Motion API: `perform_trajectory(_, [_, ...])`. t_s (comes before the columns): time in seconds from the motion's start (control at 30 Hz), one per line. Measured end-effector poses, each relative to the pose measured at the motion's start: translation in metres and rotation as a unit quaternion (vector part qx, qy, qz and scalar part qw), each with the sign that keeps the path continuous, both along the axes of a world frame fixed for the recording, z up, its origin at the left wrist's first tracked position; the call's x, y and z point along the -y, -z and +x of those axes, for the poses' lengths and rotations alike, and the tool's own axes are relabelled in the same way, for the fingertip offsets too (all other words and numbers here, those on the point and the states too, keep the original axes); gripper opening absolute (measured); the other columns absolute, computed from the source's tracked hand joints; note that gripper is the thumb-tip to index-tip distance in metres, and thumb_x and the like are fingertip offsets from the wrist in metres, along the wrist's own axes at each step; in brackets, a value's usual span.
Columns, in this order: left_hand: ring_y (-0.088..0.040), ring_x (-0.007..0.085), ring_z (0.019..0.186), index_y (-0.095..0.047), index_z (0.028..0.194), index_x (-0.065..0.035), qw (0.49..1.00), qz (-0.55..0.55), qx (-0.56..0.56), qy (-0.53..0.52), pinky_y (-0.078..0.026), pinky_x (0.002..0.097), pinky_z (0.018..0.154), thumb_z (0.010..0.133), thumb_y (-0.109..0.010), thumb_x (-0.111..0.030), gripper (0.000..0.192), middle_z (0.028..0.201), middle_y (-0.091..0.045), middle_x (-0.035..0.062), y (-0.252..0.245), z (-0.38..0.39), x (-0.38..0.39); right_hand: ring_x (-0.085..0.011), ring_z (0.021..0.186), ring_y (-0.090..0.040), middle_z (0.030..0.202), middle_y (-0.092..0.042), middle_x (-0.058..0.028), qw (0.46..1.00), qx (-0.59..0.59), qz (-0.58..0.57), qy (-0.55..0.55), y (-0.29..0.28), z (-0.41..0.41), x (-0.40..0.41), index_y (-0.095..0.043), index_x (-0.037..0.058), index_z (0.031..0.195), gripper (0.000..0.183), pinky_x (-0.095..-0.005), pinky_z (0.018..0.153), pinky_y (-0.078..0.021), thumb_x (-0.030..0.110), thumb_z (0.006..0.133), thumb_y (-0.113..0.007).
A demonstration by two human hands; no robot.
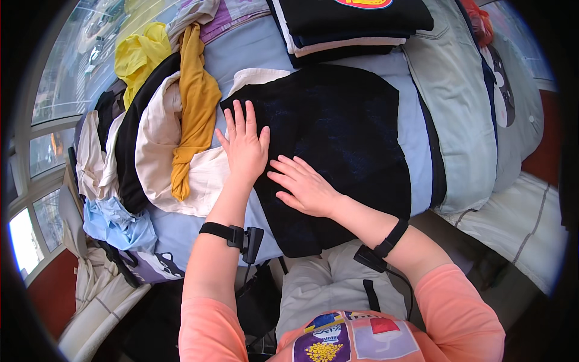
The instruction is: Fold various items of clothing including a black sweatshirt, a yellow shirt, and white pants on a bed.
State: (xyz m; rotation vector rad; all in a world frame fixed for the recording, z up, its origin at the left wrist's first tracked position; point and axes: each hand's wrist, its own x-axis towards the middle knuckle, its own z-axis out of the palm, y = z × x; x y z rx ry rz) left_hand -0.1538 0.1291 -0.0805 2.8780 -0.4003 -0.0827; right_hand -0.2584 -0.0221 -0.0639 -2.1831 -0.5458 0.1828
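Note:
A black garment with faint blue patterning (344, 131) lies spread on the light blue cloth surface before me. My left hand (244, 140) rests palm down at the garment's left edge, fingers apart, the thumb side on the black fabric. My right hand (307, 188) lies flat on the lower left part of the same garment, its fingers pointing towards my left hand. Neither hand grips anything. Part of a white cloth (258, 77) shows beyond the garment's upper left corner. Above the garment stands a stack of folded clothes with a black printed one on top (362, 22).
A mustard cloth (196, 95), a cream garment (156, 135), a yellow garment (142, 54) and a light blue one (118, 224) lie heaped at left. Pale green-grey trousers (457, 113) lie at right beside a grey item with a cartoon face (524, 99). Windows border the left side.

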Motion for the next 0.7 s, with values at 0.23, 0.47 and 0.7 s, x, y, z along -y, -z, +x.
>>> perform_trajectory(0.23, [-0.019, 0.0297, 0.143, -0.027, 0.148, -0.0121, 0.989, -0.051, -0.033, 0.135, -0.013, 0.0578, 0.111, 0.093, -0.052, -0.034, 0.064, 0.154, -0.022, 0.0107, -0.013, -0.055, 0.104, -0.0372, 0.117, -0.045, 0.126, -0.046, -0.0194, 0.866, 0.112, -0.151, 0.464, 0.005, 0.01, 0.131, -0.046, -0.0002, 0.125, 0.053, -0.0455, 0.1, -0.036, 0.017, 0.08, -0.067])
perform_trajectory(0.47, [-0.018, 0.0272, 0.143, -0.024, 0.149, -0.0126, 0.989, -0.052, -0.044, 0.128, -0.012, 0.056, 0.112, 0.094, -0.048, -0.041, 0.066, 0.155, -0.022, 0.0104, 0.012, -0.06, 0.169, -0.0233, 0.098, -0.063, 0.11, -0.062, -0.0204, 0.788, -0.336, 0.215, 0.469, 0.016, 0.034, 0.202, -0.047, -0.0081, 0.123, 0.062, -0.0335, 0.082, -0.0505, 0.026, 0.079, -0.074])
perform_trajectory(0.7, [-0.016, 0.0261, 0.144, -0.026, 0.148, -0.0134, 0.984, -0.042, -0.092, 0.148, -0.011, 0.0551, 0.113, 0.094, -0.046, -0.037, 0.063, 0.156, -0.019, 0.0082, 0.017, -0.051, 0.164, -0.0388, 0.102, -0.061, 0.107, -0.064, -0.0234, 0.901, -0.163, 0.143, 0.375, 0.014, 0.041, 0.164, -0.051, -0.0028, 0.122, 0.041, -0.0413, 0.087, -0.0479, 0.012, 0.085, -0.057])
